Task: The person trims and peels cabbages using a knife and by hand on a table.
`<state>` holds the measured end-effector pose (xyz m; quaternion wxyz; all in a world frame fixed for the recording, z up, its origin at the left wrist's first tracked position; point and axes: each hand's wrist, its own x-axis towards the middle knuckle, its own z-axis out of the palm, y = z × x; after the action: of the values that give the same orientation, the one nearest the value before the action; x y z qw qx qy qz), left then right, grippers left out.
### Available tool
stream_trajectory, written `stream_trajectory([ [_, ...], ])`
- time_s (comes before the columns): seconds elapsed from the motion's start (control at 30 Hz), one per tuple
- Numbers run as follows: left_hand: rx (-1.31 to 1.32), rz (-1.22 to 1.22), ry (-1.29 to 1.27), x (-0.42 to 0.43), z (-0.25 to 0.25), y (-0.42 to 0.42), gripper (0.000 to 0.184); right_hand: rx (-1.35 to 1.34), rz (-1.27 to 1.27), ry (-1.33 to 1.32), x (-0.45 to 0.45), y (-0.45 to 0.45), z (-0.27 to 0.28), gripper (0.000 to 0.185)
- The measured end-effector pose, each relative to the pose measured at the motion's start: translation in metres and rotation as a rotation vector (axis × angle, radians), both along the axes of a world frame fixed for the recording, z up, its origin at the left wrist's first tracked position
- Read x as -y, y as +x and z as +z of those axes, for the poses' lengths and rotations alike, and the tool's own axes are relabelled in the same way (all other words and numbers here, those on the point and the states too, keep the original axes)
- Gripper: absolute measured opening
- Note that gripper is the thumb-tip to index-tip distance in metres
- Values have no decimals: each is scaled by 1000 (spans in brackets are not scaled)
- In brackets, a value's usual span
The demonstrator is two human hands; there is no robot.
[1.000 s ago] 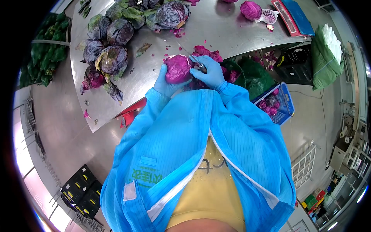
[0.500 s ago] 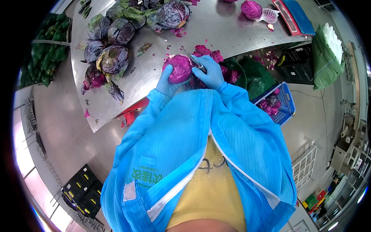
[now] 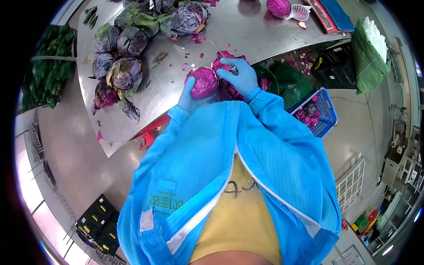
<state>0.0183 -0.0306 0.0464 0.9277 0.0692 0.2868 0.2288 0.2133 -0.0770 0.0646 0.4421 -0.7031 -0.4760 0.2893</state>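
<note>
The left hand [image 3: 187,98] has its fingers curled around a purple cabbage [image 3: 205,83] — thumb against its side. Just right of it, the right hand [image 3: 243,78] grips a knife [image 3: 234,69], loose leaves [image 3: 217,64] beside its fingertips — darker cabbages [image 3: 125,73] lie on the table [image 3: 163,88], left of both hands' fingers.

One camera here, worn on the head, and it's looking forward and steeply down! The blue jacket [image 3: 198,145] looms large, closest to the lens; just past it, at arm's reach, are the left hand [image 3: 187,97] and the right hand [image 3: 242,79]. Beyond both hands spreads the metal table [image 3: 247,31], while the floor [image 3: 88,168] bends away out to the left hand's side. Very wide, this lens, with dark, rounded corners!
</note>
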Motion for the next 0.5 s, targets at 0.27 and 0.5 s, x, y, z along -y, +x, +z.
stream_trajectory([
  [0.27,-110,86,167,2,-2,4,66,-156,161,-45,3,-3,-2,42],
  [0.5,-230,113,329,5,17,10,64,262,-25,110,6,-11,-9,20],
])
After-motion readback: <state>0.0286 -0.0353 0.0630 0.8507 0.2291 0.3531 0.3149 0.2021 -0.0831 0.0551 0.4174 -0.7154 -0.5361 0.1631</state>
